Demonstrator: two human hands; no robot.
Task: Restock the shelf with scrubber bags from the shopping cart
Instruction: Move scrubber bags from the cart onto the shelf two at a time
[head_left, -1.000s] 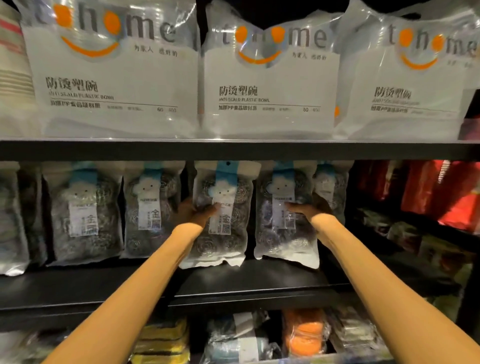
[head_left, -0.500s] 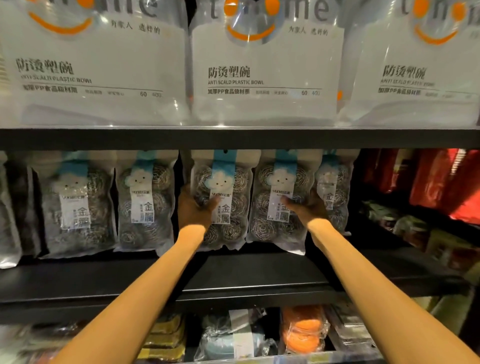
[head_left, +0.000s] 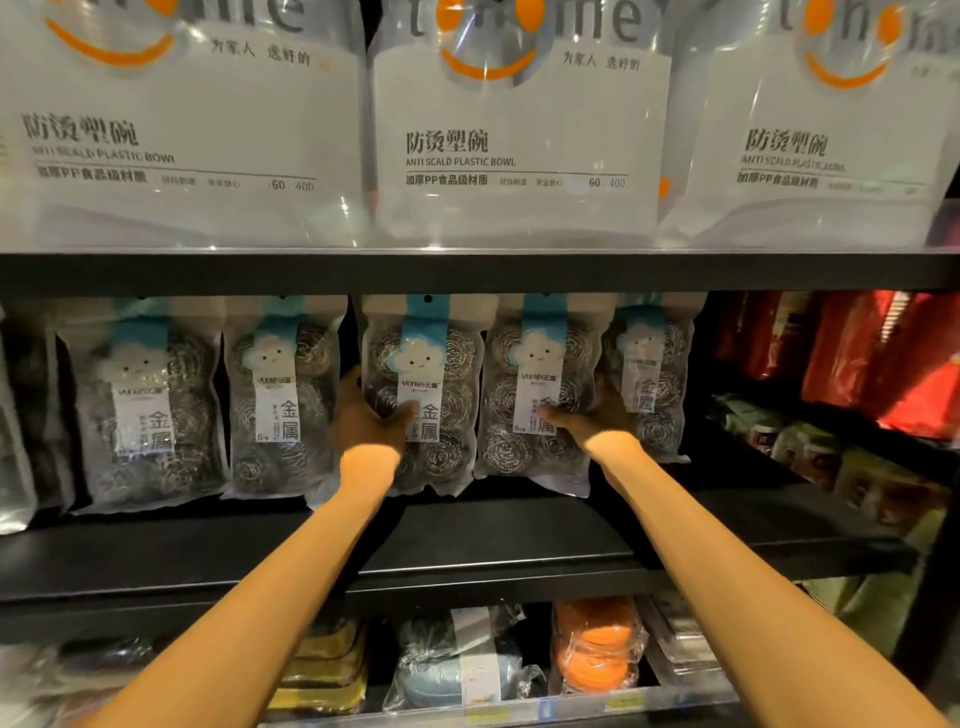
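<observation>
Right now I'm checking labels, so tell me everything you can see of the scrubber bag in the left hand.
The scrubber bag is a clear plastic pouch of coiled metal scourers, with a blue header strip, a hang hole, a smiling cloud and a white label printed yunlei. It is upright in the row over the shelf, close beside a neighbouring bag. The left hand grips its left edge, thumb on the front.

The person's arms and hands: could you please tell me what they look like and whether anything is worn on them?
The left forearm and right forearm are bare as far as the frame shows: no sleeves, watch or bracelet. The left hand and right hand wear no gloves; both are in shadow, so rings cannot be ruled out.
</observation>
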